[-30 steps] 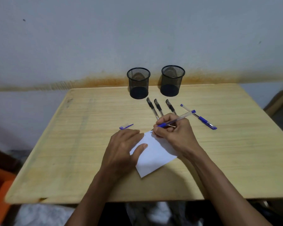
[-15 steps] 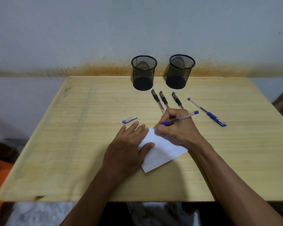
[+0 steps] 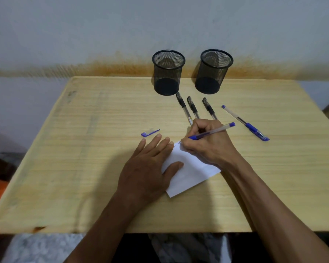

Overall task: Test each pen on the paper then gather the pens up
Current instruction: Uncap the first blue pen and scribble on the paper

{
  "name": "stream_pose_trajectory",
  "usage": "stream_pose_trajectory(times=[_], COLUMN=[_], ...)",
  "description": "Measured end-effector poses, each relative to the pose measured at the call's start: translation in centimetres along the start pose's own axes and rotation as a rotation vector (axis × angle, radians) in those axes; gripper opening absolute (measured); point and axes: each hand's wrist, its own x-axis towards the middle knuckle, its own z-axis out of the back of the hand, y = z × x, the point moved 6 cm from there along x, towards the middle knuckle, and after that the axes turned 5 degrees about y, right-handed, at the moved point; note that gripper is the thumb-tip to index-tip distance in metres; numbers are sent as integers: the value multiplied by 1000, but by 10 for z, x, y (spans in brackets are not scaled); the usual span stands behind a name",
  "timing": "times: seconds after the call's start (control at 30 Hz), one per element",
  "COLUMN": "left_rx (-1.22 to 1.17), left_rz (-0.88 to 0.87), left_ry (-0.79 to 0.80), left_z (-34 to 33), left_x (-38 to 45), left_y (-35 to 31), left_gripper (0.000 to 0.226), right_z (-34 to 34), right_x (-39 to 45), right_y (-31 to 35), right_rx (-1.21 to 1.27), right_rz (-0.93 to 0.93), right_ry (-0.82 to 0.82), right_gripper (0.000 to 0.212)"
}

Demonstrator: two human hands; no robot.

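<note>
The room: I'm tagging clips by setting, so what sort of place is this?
Probably a plain home or study corner: a bare wooden desk pushed against a stained wall, with two mesh pen cups and pens.

- The table (image 3: 103, 168) is seen as pale, matt wood with visible grain.
- Two pen cups (image 3: 168, 73) (image 3: 214, 72) are formed of black wire mesh.
- The paper (image 3: 188, 173) is plain, matt white.
- The blue pen (image 3: 213, 132) is cased in clear plastic.

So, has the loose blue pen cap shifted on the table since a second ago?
No. The blue pen cap still lies left of the three black pens, beyond the left hand.
</note>
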Motion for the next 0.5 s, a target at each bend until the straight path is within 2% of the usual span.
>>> stream_pose_trajectory(times=[0.5], left_rx=[-17], left_rz=[5], left_ry=[-6], left_z=[2], left_x=[0], left_y=[-1], left_gripper=[66], right_z=[0], right_x=[-5], right_y=[2], right_rx=[26], right_rz=[5], right_ry=[-49], right_gripper=[17])
